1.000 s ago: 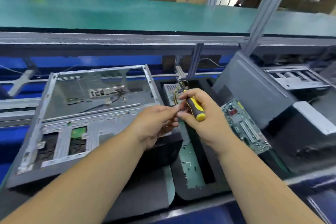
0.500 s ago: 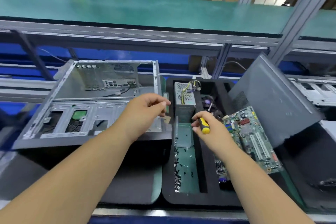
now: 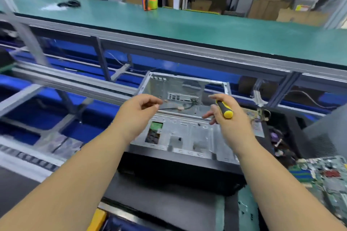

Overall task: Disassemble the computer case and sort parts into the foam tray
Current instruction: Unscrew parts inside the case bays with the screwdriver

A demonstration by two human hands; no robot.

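Observation:
The open metal computer case (image 3: 187, 133) lies flat in front of me, stripped inside, with a loose black cable along its back wall. My left hand (image 3: 139, 112) hovers over the case's left side, fingers loosely curled, holding nothing I can see. My right hand (image 3: 225, 116) is above the case's right side and grips a black-and-yellow screwdriver (image 3: 224, 109) in the palm, with its fingers spread toward the left. The black foam tray (image 3: 285, 124) sits to the right of the case. A green motherboard (image 3: 324, 176) lies at the tray's near right.
A grey case side panel (image 3: 326, 135) leans at the far right. A green conveyor shelf (image 3: 187, 30) runs across above the bench on a metal frame. Blue bins (image 3: 28, 110) sit to the left behind rails. Small screws lie on a green strip (image 3: 246, 210) near the front edge.
My view has swung left, so the case now sits centre and the tray at the right edge. Both hands have moved from the tray to above the case, the screwdriver staying in my right hand.

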